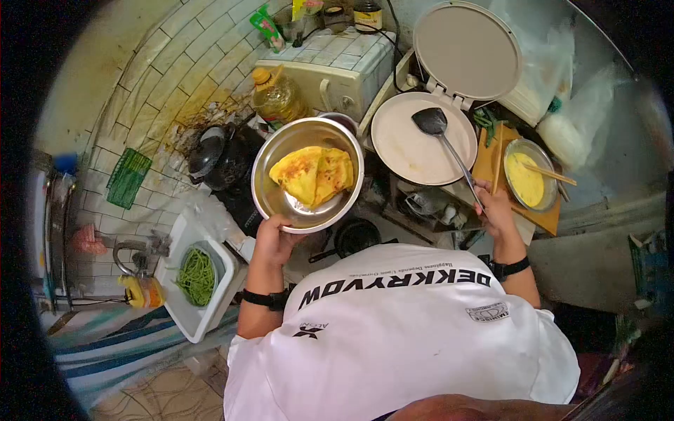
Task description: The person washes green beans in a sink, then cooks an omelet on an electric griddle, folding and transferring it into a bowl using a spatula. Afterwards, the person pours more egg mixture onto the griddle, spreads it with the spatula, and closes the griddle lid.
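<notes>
While the left hand (279,242) gripped the near rim of a steel bowl (281,144), thumb over the edge, the right hand (495,210) was closed around the handle of a spatula (453,151). Inside the bowl lay a folded yellow omelette (312,175) with browned patches, its pieces overlapping across the bottom. The bowl was held up in front of the body, tilted so that its inside faced the camera. To its right stood a round, pale pan (393,151), its hinged lid (467,42) raised at the back. The spatula's black blade showed over the pan's surface, though it was hard to tell whether the two touched. Beyond the right hand, a bowl of yellow liquid (525,179) sat on a wooden board (544,221), with chopsticks (554,175) resting across its rim. Green vegetable pieces (484,121) lay near the edge of the pan. Behind the steel bowl stood a jug of oil (281,98) with a yellow cap, beside a white appliance (358,81). Over on the left, green beans (199,276) lay in a container within a white basin (228,298), close to a curved tap (121,259).
</notes>
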The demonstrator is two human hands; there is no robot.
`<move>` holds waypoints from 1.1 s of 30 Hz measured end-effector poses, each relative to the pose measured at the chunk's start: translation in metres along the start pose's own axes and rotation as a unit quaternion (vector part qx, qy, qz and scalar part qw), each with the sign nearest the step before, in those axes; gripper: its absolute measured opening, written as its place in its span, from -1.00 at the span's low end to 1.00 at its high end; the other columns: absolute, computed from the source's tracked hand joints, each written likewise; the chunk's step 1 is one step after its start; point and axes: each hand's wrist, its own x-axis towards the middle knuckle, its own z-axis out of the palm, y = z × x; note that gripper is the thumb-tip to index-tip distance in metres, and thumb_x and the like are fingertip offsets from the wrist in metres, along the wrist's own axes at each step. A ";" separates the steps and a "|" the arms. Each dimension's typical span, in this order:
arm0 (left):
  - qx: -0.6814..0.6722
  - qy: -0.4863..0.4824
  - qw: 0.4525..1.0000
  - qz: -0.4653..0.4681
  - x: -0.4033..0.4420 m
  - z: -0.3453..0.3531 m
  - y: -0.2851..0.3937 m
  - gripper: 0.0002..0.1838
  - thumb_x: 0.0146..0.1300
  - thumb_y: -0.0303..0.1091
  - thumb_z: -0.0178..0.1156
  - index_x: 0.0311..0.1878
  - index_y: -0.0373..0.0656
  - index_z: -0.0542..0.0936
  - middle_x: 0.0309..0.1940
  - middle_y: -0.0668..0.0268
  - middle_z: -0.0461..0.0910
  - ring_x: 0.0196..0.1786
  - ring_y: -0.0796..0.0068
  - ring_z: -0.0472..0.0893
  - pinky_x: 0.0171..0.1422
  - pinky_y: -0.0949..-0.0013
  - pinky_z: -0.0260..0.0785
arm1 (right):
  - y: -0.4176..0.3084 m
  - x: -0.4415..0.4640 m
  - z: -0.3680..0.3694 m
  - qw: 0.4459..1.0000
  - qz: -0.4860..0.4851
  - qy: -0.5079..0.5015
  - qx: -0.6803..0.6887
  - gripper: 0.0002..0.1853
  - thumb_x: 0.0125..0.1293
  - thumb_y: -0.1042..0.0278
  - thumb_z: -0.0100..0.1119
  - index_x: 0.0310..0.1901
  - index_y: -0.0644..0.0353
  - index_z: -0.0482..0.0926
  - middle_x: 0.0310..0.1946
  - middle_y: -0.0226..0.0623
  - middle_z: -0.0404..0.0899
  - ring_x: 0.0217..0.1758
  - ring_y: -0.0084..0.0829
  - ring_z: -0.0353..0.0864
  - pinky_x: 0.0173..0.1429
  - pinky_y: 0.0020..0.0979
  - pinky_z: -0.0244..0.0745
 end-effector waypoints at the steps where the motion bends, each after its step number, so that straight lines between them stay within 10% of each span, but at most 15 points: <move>1: -0.001 -0.004 1.000 -0.010 0.000 0.004 0.004 -0.50 0.04 -0.49 -0.03 0.11 -0.45 0.33 -0.04 -0.03 0.52 -0.09 0.12 0.61 -0.04 0.09 0.55 | 0.002 0.001 0.001 1.000 0.009 0.004 0.015 -0.70 0.30 0.33 0.06 0.00 0.27 0.51 -0.73 -0.50 0.37 -0.76 -0.67 0.23 -0.67 -0.60 0.05; 8: 0.003 -0.075 0.997 -0.025 0.017 0.025 0.019 -0.47 0.03 -0.49 -0.06 0.15 -0.43 0.30 0.02 -0.03 0.49 0.01 0.10 0.58 0.08 0.08 0.49 | 0.018 0.015 0.001 0.998 -0.039 0.023 -0.041 -0.71 0.29 0.29 0.07 -0.07 0.31 0.54 -0.63 -0.42 0.47 -0.62 -0.61 0.43 -0.51 -0.56 0.31; 19: 0.015 -0.133 0.991 -0.021 0.038 0.039 0.026 -0.53 0.09 -0.47 -0.08 0.11 -0.43 0.35 -0.09 0.00 0.57 -0.14 0.16 0.65 -0.09 0.18 0.59 | 0.025 0.015 -0.044 0.913 -0.126 0.127 -0.366 -0.54 0.29 -0.02 0.08 0.02 0.20 0.53 -0.15 0.19 0.45 -0.06 0.06 0.48 0.03 -0.14 0.39; 26: 0.036 -0.119 0.992 -0.013 0.049 0.041 0.024 -0.58 0.09 -0.48 -0.07 0.05 -0.44 0.39 -0.19 0.00 0.59 -0.24 0.18 0.66 -0.16 0.21 0.60 | -0.034 -0.017 -0.021 0.868 -0.205 0.220 -0.396 -0.65 0.36 0.17 0.00 0.12 0.05 0.50 -0.17 -0.04 0.41 -0.05 -0.13 0.46 -0.01 -0.27 0.39; 28: 0.049 -0.112 0.992 -0.007 0.048 0.048 0.026 -0.59 0.09 -0.48 -0.07 0.04 -0.44 0.39 -0.21 0.01 0.60 -0.26 0.18 0.66 -0.18 0.21 0.60 | -0.073 -0.037 0.005 0.838 -0.389 0.124 -0.363 -0.69 0.32 0.31 0.04 0.09 0.02 0.55 -0.25 -0.16 0.39 -0.14 -0.20 0.48 -0.07 -0.37 0.41; 33: 0.092 -0.103 0.990 -0.007 0.053 0.056 0.031 -0.59 0.10 -0.49 -0.07 0.06 -0.39 0.39 -0.11 0.03 0.56 -0.15 0.19 0.63 -0.15 0.17 0.57 | -0.136 -0.066 0.075 0.768 -0.426 0.008 -0.479 -0.70 0.16 0.44 0.11 -0.05 0.03 0.62 -0.25 -0.19 0.41 -0.20 -0.19 0.52 -0.13 -0.30 0.48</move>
